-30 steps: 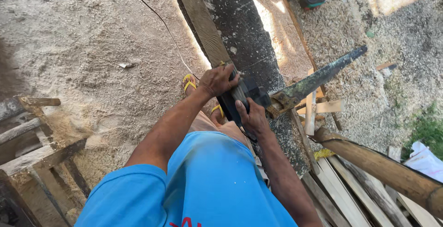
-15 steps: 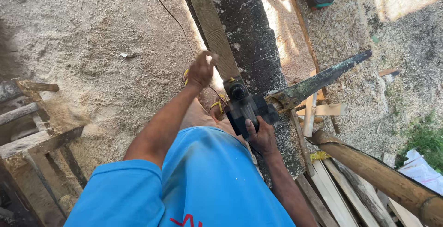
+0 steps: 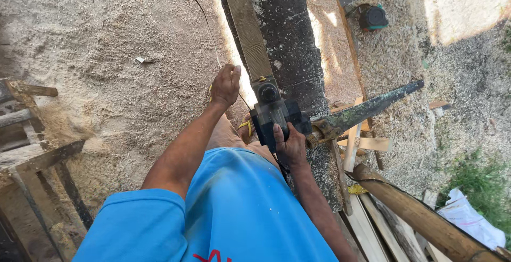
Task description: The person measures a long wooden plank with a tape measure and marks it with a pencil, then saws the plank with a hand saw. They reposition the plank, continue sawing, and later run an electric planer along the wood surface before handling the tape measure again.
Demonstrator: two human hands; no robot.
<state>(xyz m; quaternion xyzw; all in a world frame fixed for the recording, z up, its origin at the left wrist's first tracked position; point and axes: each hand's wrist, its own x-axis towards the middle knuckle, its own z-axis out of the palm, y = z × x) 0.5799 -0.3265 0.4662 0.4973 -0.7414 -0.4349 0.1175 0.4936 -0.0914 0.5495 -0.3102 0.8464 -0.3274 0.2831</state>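
My right hand [image 3: 290, 146] grips the rear handle of a dark electric planer [image 3: 272, 112] that rests on the near end of a long wooden plank [image 3: 248, 27]. The plank lies along a wide dark timber beam [image 3: 290, 43]. My left hand [image 3: 225, 85] hovers just left of the planer, fingers loosely curled, holding nothing, next to the thin power cord [image 3: 205, 19] that runs away over the sawdust. A blue shirt [image 3: 223, 214] fills the lower middle of the view.
Sawdust [image 3: 106, 54] covers the ground. A weathered wooden frame [image 3: 37, 155] stands at the left. A dark board [image 3: 367, 110] juts out right of the beam, above stacked slats [image 3: 367, 224] and a bamboo pole [image 3: 420, 219]. A second power tool [image 3: 372, 17] lies far right.
My left hand has come off the planer's front and moved out to the left. The planer has slid forward along the plank under my right hand.
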